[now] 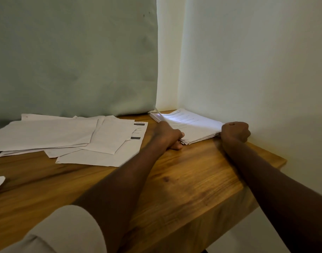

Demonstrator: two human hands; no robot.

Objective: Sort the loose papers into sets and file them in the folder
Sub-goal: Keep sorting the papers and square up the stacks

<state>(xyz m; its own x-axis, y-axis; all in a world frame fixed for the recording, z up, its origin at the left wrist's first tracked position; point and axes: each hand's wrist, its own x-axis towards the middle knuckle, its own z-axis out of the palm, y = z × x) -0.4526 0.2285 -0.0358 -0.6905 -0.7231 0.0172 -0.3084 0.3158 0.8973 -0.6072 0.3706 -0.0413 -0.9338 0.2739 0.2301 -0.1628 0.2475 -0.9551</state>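
1. One squared stack (pixel 191 127) lies in the tabletop (pixel 184 179) corner; left hand (pixel 168 136) grips its near-left edge, and right hand (pixel 236 131), fisted, seemingly holds its right corner.
2. Loose papers (pixel 69 137) at left remain unsorted; no folder visible.

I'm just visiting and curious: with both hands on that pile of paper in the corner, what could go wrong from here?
The stack sits near the table edge, so a push from the left hand might fan it or drop sheets. The right hand looks closed beside it, perhaps steadying little. The loose papers overlap, so sets could mix.
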